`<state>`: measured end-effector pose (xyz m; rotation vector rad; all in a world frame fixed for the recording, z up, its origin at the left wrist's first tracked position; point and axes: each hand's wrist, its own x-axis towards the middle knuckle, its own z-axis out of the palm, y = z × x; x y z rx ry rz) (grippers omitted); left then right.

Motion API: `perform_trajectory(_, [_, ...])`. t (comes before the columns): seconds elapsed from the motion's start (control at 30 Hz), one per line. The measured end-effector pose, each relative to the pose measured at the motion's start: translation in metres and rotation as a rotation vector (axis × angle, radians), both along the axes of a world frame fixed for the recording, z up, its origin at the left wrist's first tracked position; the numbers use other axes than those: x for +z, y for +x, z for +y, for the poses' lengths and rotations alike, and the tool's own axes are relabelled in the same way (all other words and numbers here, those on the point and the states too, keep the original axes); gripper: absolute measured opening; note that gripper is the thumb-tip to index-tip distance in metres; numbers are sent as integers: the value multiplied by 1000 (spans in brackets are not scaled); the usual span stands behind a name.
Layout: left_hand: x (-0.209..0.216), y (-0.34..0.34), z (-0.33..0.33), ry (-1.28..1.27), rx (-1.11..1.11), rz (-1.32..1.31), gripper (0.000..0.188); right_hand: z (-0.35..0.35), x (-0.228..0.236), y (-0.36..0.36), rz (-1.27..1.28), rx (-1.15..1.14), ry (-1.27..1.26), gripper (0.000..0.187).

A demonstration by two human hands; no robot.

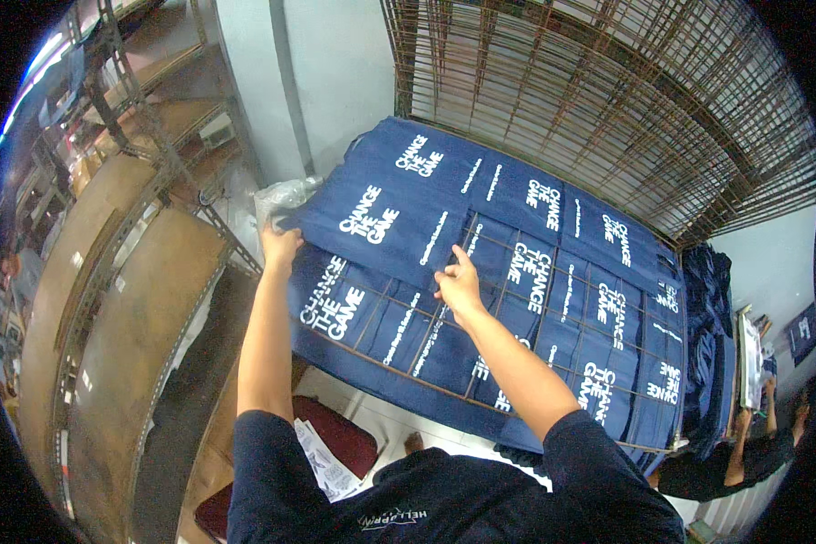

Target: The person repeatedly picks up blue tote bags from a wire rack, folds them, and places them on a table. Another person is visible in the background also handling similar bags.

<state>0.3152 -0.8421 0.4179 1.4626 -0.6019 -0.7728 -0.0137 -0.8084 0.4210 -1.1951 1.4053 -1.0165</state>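
A navy fabric panel (pixel 394 249) with white printed lettering lies at the left part of a wide rack. My left hand (pixel 282 245) has its fingers closed round the panel's left corner. At the panel's right corner is my right hand (pixel 459 288), its index finger stretched along the cloth and its other fingers curled in at the edge. The thumb's hold is partly hidden. Under and beside the panel, a thin wire grid (pixel 470 395) lies over several more printed navy panels (pixel 553 335).
Tall rusty wire racks (pixel 553 82) lean behind the fabric. Brown shelving (pixel 168 308) stands to the left. Crumpled clear plastic (pixel 286 194) sits by the wall. A maroon cushioned seat (pixel 340 431) holds printed papers (pixel 322 458). Another person's arm (pixel 740 444) shows at the far right.
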Motion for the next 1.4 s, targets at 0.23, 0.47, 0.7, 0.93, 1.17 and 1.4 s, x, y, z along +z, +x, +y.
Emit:
perform_trajectory(0.23, [5,-6,0,74,-140,-196,80,-2,-17,-9,130,-21,-142,39])
perform_trajectory(0.47, [-6,-2,-12,53,-134,-191,75,-6,-8,-12,163,-31,-93,35])
perform_trajectory(0.7, [-2,-10,-18,29,-135,-175,74,-16,-35,-18,256,-52,-187,34])
perform_trajectory(0.93, [-11,-3,-23,71,-147,-218,74,-9,-26,-22,432,-72,-361,34])
perform_trajectory(1.17, [-10,-7,-20,37,-137,-254,74,16,12,-63,186,-1,-340,36])
perform_trajectory(1.4, [-18,-2,-21,73,-124,-393,75,84,52,-143,-72,-95,-186,34])
